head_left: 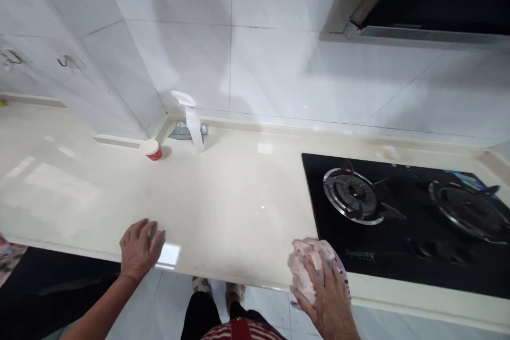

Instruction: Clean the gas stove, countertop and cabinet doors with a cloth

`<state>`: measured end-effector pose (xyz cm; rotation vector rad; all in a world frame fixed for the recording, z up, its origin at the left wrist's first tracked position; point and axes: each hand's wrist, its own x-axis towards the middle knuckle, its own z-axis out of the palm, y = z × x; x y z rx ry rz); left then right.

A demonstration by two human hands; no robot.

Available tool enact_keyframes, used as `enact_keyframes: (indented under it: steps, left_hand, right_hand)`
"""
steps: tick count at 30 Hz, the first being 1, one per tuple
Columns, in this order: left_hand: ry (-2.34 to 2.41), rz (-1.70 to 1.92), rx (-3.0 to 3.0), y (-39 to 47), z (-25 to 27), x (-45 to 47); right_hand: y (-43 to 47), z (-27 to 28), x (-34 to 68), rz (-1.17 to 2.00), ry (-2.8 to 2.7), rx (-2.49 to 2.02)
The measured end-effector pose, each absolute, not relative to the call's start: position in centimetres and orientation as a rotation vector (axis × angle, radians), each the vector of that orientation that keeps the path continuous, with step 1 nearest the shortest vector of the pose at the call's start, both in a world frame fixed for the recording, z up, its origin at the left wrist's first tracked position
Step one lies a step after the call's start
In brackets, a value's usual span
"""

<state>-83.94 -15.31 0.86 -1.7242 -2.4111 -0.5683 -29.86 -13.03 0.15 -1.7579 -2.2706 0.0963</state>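
My right hand [324, 292] presses on a crumpled pale pink cloth [305, 263] at the counter's front edge, beside the hob's near left corner. The fingers are spread over the cloth and hold it bunched up; its underside is hidden. Over the front edge of the cream countertop [231, 196], farther left, is my left hand [140, 248]. It holds nothing, with the fingers loosely bent and the thumb apart.
A black gas hob [398, 239] with two burners fills the right side, beneath a range hood [430, 32]. Near the wall corner stand a white spray bottle [194, 125], a grey rolled-up item [181, 130] and a red-and-white cup [151, 150].
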Motion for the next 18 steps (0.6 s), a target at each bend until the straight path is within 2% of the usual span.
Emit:
enact_keyframes:
  steps: [6,11,14,18]
  left_hand:
    - [-2.399,-0.559,-1.729,-15.5,0.7,-83.7]
    - [-2.397,-0.591,-1.716,-15.8,0.4,-83.9]
    - [-2.391,-0.603,-1.710,-16.0,0.3,-84.1]
    - [-2.409,-0.588,-1.708,-16.1,0.2,-84.4]
  right_hand:
    - [-3.3,-0.2,-34.9,-0.018,-2.371,-1.678]
    - [6.8,2.5,-46.9,0.113,-2.357,-1.825]
    - [4.3,3.8,-55.8,0.331,-2.600,-1.500]
    - [-6.1,3.8,-61.8,0.653,-2.817,-0.681]
